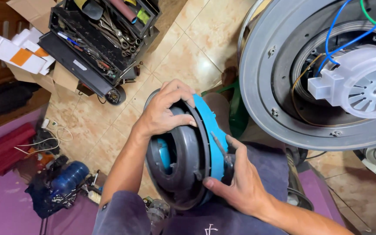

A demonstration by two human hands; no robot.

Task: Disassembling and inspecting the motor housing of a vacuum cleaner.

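Note:
A round grey and blue plastic housing [188, 154] stands on edge over my lap. My left hand [164, 111] grips its upper rim, fingers curled over the grey ring. My right hand [236, 180] supports the lower right edge and holds a thin dark tool [223, 150], perhaps a screwdriver, against the blue rim. To the right lies a large grey circular drum body [262, 82] with a white motor [362, 82] in its middle and blue and green wires [336, 26] leading to it.
An open black toolbox [101, 39] full of wrenches sits on the tiled floor [188, 48] at upper left, beside white and orange cartons [18, 52]. A blue power tool [64, 185] and loose cables lie at lower left. A purple surface [5, 204] borders the bottom left.

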